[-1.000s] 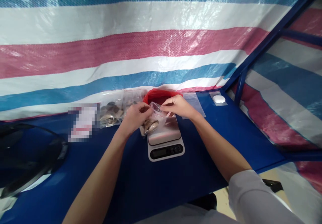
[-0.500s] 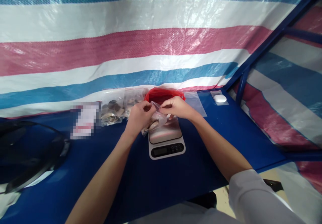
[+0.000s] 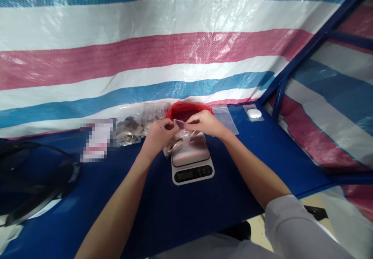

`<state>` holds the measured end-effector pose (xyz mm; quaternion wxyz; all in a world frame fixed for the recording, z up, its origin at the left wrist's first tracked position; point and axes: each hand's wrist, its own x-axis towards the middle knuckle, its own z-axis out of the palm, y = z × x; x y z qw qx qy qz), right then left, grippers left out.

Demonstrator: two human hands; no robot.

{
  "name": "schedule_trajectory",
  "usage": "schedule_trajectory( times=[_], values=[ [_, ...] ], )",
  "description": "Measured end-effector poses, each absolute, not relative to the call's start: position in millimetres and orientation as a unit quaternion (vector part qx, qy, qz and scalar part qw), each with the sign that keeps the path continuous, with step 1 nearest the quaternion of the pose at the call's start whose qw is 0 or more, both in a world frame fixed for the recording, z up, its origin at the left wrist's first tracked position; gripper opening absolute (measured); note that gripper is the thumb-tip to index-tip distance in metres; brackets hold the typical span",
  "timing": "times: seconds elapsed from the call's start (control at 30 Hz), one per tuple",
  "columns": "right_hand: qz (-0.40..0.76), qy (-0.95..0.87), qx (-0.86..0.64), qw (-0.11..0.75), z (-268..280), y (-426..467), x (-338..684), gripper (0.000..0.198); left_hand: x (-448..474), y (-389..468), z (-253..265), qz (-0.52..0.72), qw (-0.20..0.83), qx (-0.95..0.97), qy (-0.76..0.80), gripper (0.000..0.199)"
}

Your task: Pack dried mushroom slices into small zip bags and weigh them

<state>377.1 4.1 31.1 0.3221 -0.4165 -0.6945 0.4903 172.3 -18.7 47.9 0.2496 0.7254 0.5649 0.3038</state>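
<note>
Between my hands hangs a clear plastic bag (image 3: 177, 144) with brownish, stone-like pieces in its lower part. My left hand (image 3: 161, 135) pinches the top edge on the left. The fingers of my right hand (image 3: 201, 123) are closed on the same edge at the right. Under the bag stands a white kitchen scale (image 3: 191, 159), its dark display panel (image 3: 193, 173) facing me. Behind my hands is a red mesh bag (image 3: 189, 109), partly hidden by them.
Left of my hands lie filled clear bags (image 3: 128, 130) on the blue table (image 3: 233, 189). A flat clear bag (image 3: 226, 119) and a white oval object (image 3: 254, 113) are at the right. A black ring-shaped object (image 3: 43, 181) sits at the left; striped sheeting (image 3: 140, 49) rises behind.
Both hands keep their pinch on the bag's top edge and have hardly moved. The bag's upper part shows slightly more spread between the fingers. The view has shifted very slightly.
</note>
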Motion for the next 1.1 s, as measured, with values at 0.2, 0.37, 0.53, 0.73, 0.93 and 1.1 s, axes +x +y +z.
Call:
schedule_trajectory(
  times=[0.2, 0.37, 0.53, 0.73, 0.93, 1.1],
  values=[
    [0.507, -0.674, -0.436, 0.314, 37, 4, 385, 0.015, 149, -14, 56, 0.259, 0.237, 0.752, 0.558, 0.023],
    [0.506, -0.677, -0.442, 0.3, 41, 3, 388, 0.015, 139, -13, 61, 0.239, 0.225, 0.761, 0.56, 0.019],
    [0.502, -0.677, -0.44, 0.309, 41, 2, 387, 0.015, 141, -16, 63, 0.258, 0.218, 0.783, 0.523, 0.024],
    [0.502, -0.69, -0.414, 0.319, 40, 3, 385, 0.018, 145, -17, 57, 0.294, 0.213, 0.807, 0.465, 0.062],
    [0.517, -0.679, -0.395, 0.341, 41, 3, 386, 0.024, 161, -24, 41, 0.281, 0.227, 0.817, 0.45, 0.092],
    [0.545, -0.655, -0.389, 0.35, 42, 3, 392, 0.031, 171, -26, 21, 0.295, 0.214, 0.804, 0.47, 0.098]
  ],
)
